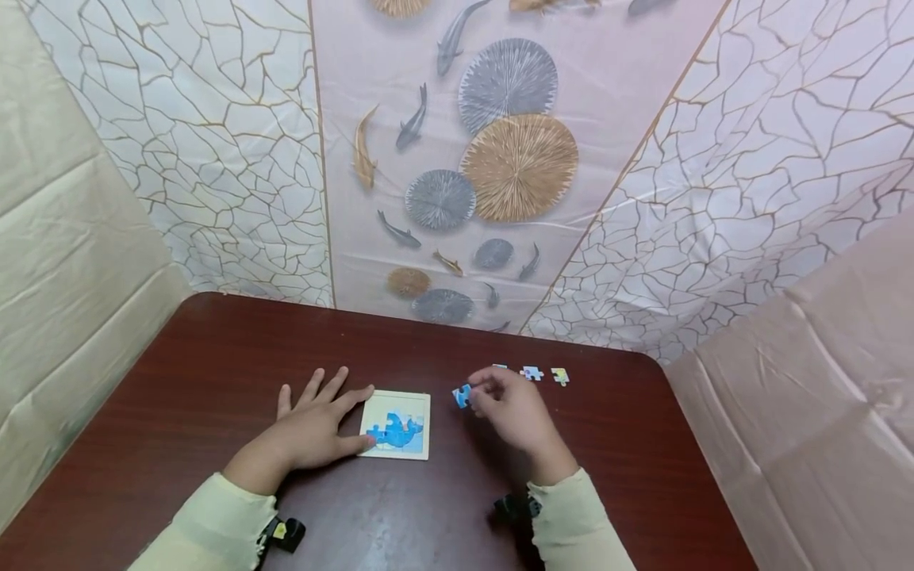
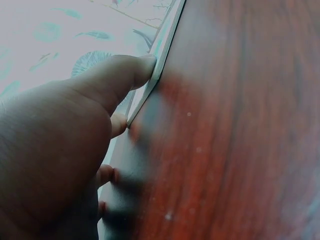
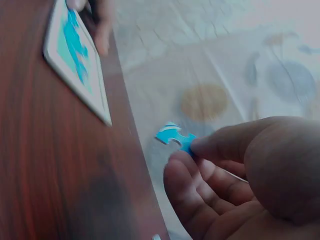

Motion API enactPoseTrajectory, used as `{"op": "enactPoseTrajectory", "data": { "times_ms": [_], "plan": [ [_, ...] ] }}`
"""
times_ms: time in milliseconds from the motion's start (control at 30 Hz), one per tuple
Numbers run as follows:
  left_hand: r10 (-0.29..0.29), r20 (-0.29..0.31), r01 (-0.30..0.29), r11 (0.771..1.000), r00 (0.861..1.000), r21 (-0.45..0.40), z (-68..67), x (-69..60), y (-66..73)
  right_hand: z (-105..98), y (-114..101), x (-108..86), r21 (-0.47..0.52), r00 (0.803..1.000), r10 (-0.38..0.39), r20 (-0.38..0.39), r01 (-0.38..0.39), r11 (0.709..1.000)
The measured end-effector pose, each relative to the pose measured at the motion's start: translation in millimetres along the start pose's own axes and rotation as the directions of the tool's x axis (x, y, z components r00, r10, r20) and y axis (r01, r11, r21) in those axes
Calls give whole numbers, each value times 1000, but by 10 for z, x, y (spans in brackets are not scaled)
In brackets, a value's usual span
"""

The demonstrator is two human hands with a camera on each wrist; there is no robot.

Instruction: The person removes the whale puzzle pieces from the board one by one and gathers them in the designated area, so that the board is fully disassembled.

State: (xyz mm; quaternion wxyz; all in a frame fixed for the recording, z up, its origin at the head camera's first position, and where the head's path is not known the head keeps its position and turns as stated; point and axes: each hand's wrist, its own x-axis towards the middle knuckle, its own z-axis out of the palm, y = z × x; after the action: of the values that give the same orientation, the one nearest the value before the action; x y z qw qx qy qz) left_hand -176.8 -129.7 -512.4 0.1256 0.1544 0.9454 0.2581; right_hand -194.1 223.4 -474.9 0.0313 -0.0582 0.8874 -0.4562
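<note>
Pale yellow sleeves [image 1: 207, 523] cover your forearms at the near side of the desk [image 1: 385, 523], a black device [image 1: 288, 535] at your left wrist and a dark unit [image 1: 508, 508] at your right. Beyond the cuffs, your left grip [image 1: 314, 432] lies spread wide with hold of nothing, its thumb and index fingertip touching a square puzzle tray [image 1: 394, 455] near the 2 left corners. The pale-rimmed tray rests flat on the dark reddish wood between your 2 grips, its partly filled panel showing a blue figure [image 1: 397, 432].

To the right of the tray and apart from it, your right grip [image 1: 517, 412] is nearly closed, thumb and fingertips pinching a blue-and-white puzzle piece [image 1: 462, 396] by its edge. The piece juts from the fingertips on the tray side of that grip; the right wrist view shows it held clear of the desk, a notch exposed.

Just past your right knuckles, 3 loose pieces [image 1: 531, 373] lie in a row, the leftmost partly hidden by your hand. Behind the desk's far edge hangs a patterned backdrop [image 1: 517, 166], its pinkish central panel printed with fish and gray and gold discs, flanked by white panels [image 1: 236, 119] with cracked gold lines.
</note>
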Motion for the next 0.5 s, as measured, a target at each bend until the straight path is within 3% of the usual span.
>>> {"op": "enactPoseTrajectory", "data": {
  "times_ms": [233,500],
  "plan": [
    [-2,7,2,1000,1000,1,0,3,-7,-313,251,11,179,987,138,-85,-121,976],
    [-2,8,2,1000,1000,-2,-13,4,7,-405,458,47,288,968,233,-90,-199,937]
  ]
}}
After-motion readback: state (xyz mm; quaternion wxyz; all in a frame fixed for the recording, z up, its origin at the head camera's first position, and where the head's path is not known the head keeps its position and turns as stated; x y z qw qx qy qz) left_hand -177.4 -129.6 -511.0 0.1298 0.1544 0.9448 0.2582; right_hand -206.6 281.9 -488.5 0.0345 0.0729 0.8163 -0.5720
